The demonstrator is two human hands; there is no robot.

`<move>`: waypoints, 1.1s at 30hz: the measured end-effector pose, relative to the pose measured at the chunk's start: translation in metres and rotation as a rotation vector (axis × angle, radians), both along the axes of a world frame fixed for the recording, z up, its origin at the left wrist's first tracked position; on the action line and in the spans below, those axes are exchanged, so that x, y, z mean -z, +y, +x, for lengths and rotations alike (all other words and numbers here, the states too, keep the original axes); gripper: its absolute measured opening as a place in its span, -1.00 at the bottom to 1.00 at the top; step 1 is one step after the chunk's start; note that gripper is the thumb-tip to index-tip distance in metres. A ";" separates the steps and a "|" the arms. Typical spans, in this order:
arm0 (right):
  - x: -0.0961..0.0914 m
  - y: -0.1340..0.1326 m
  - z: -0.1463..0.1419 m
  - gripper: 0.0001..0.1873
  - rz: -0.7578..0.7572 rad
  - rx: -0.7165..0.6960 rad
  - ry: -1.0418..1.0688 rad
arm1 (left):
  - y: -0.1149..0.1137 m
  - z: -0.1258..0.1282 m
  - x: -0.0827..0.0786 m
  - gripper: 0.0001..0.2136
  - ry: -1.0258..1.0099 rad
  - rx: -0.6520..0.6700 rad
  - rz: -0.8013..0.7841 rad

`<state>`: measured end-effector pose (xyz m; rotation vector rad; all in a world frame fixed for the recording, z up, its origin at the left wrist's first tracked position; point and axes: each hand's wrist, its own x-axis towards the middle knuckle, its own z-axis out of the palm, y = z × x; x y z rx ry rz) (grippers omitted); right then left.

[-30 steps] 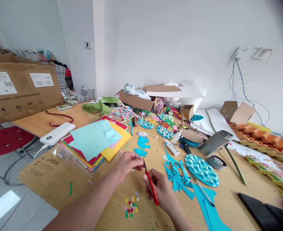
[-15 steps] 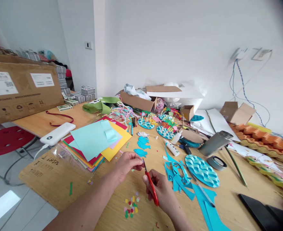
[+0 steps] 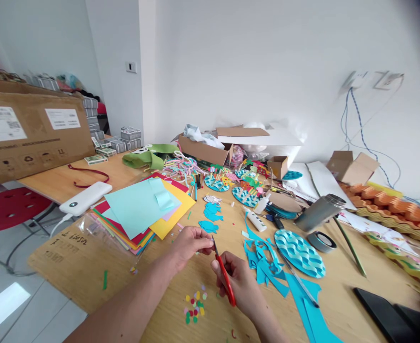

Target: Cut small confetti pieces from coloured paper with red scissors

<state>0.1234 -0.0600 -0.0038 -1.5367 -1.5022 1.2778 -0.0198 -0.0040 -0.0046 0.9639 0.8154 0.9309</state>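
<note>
Closest in, both forearms run off the bottom edge. A loose cluster of coloured paper dots (image 3: 195, 305) lies on the wooden table (image 3: 153, 305) between them. To the right, a blue paper offcut (image 3: 312, 309) is cut off by the bottom edge, and a flat black object (image 3: 385, 309), perhaps a phone, fades into the dark corner.

The right hand (image 3: 238, 276) is closed around red-handled scissors (image 3: 225, 281); its fingers cover part of the handle loops. The blades point away from the body, their tip just beside the fingertips of the left hand (image 3: 192, 244). That hand's thumb and fingers are pinched together; whether a scrap sits between them cannot be told.

Just beyond the left hand lie blue fish cutouts (image 3: 213, 212), the upper ones overlapping so that their number is unclear. Tangled blue scraps (image 3: 263, 264) hide one another near a wavy-patterned oval (image 3: 299, 253). Left of the fish, a pale turquoise sheet (image 3: 135, 207) covers most of a coloured paper stack (image 3: 162, 228).

Farther back, small patterned cutouts (image 3: 251, 178) crowd together, too small to separate. The big shipping carton (image 3: 35, 138) is cropped at the left edge, and the wall sockets (image 3: 356, 78) are blurred.
</note>
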 end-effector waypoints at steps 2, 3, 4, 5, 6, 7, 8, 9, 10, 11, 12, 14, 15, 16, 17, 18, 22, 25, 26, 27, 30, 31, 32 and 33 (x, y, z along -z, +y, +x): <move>0.000 0.000 0.000 -0.63 0.000 -0.001 -0.012 | 0.000 0.000 0.000 -0.87 0.006 0.000 -0.001; -0.001 0.000 0.000 -0.62 -0.002 0.000 -0.016 | 0.000 -0.001 -0.001 -0.87 0.011 -0.002 -0.002; -0.001 -0.001 0.000 -0.62 -0.003 0.002 -0.018 | 0.000 -0.001 -0.001 -0.87 0.014 -0.003 -0.005; -0.001 -0.001 0.000 -0.62 -0.007 0.003 -0.015 | 0.000 -0.001 -0.002 -0.87 0.015 -0.004 -0.007; -0.002 -0.001 0.000 -0.62 -0.011 0.003 -0.012 | 0.000 -0.001 -0.002 -0.87 0.014 -0.004 -0.010; -0.002 -0.001 0.000 -0.62 -0.014 0.004 -0.010 | 0.000 -0.001 -0.003 -0.87 0.012 -0.005 -0.013; -0.002 -0.001 0.000 -0.62 -0.017 0.005 -0.010 | 0.000 -0.001 -0.003 -0.87 0.010 -0.009 -0.017; -0.003 -0.001 0.000 -0.62 -0.020 0.006 -0.011 | 0.000 -0.002 -0.003 -0.87 0.008 -0.013 -0.023; -0.003 -0.002 -0.001 -0.62 -0.019 0.006 -0.012 | 0.000 -0.002 -0.003 -0.87 0.008 -0.017 -0.029; -0.003 -0.002 -0.001 -0.62 -0.018 0.007 -0.013 | 0.000 -0.002 -0.004 -0.87 0.007 -0.020 -0.034; -0.003 -0.002 -0.001 -0.62 -0.014 0.008 -0.013 | 0.000 -0.002 -0.004 -0.86 0.006 -0.022 -0.038; -0.002 -0.002 -0.001 -0.61 -0.005 0.009 -0.008 | 0.000 -0.001 -0.004 -0.86 0.000 -0.017 -0.041; -0.002 -0.001 -0.001 -0.60 -0.004 0.012 -0.007 | 0.000 -0.001 -0.004 -0.86 -0.002 -0.015 -0.039; -0.001 -0.001 -0.001 -0.59 -0.006 0.016 -0.005 | 0.000 0.000 -0.003 -0.85 -0.004 -0.014 -0.037; 0.000 -0.001 -0.001 -0.59 -0.008 0.020 -0.004 | -0.001 0.000 -0.003 -0.84 -0.005 -0.016 -0.035; 0.001 -0.001 -0.001 -0.59 -0.009 0.021 -0.001 | -0.001 0.000 -0.003 -0.84 -0.006 -0.020 -0.033; 0.003 -0.001 -0.001 -0.59 -0.004 0.015 0.003 | -0.001 0.001 -0.002 -0.84 -0.015 -0.031 -0.028; 0.004 0.000 0.000 -0.59 0.004 0.013 0.008 | -0.001 0.001 -0.002 -0.84 -0.012 -0.012 -0.020; 0.003 0.000 0.000 -0.60 0.006 0.009 0.012 | 0.000 0.001 -0.001 -0.85 -0.012 -0.006 -0.020; 0.003 0.000 0.000 -0.60 0.006 0.006 0.014 | 0.000 0.000 -0.001 -0.85 -0.012 0.000 -0.021; 0.002 0.000 0.000 -0.62 -0.002 0.003 0.001 | 0.000 0.000 -0.001 -0.86 -0.008 0.001 -0.026; 0.001 0.000 0.000 -0.62 -0.003 0.003 -0.005 | 0.000 0.000 -0.002 -0.86 -0.006 0.000 -0.025; 0.001 0.000 0.000 -0.62 -0.004 0.005 -0.008 | 0.000 0.000 -0.002 -0.87 -0.005 0.002 -0.024; 0.001 0.000 0.000 -0.63 -0.004 0.006 -0.008 | 0.000 0.000 -0.002 -0.86 -0.003 0.003 -0.024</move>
